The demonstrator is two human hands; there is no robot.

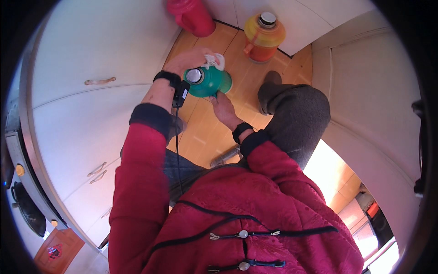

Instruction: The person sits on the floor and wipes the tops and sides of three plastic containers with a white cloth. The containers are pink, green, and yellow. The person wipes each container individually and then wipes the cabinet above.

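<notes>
Head view, near to far. Nearest, filling the bottom of the frame, is my red jacket [269,196], with black cord fastenings. Above it, right of centre, is my grey-trousered knee [301,114]; the legs are set apart, which I judge gives room to work between them. Each wrist carries a black strap, and a cable [177,141] runs down from the left one.

At upper centre is the item under inspection, a green flask [207,86]. It is tilted, its silver cap [195,76] toward the left of the frame and its base toward the right; whether the base touches the wooden floor [223,41] I cannot tell. The right hand [224,111] has its fingers clamped at the flask's lower edge, apparently to steady it. The left hand [194,57] has its fingers closed on a bunched white cloth [215,61] against the far side; some fingertips are hidden. The two-sided hold presumably stops the round body rolling.

Farther off, at the top of the frame, a yellow-and-orange flask [264,39] and a pink-red flask [197,20] stand upright, near the white cabinet panels [105,50], probably set there out of the way of my feet.
</notes>
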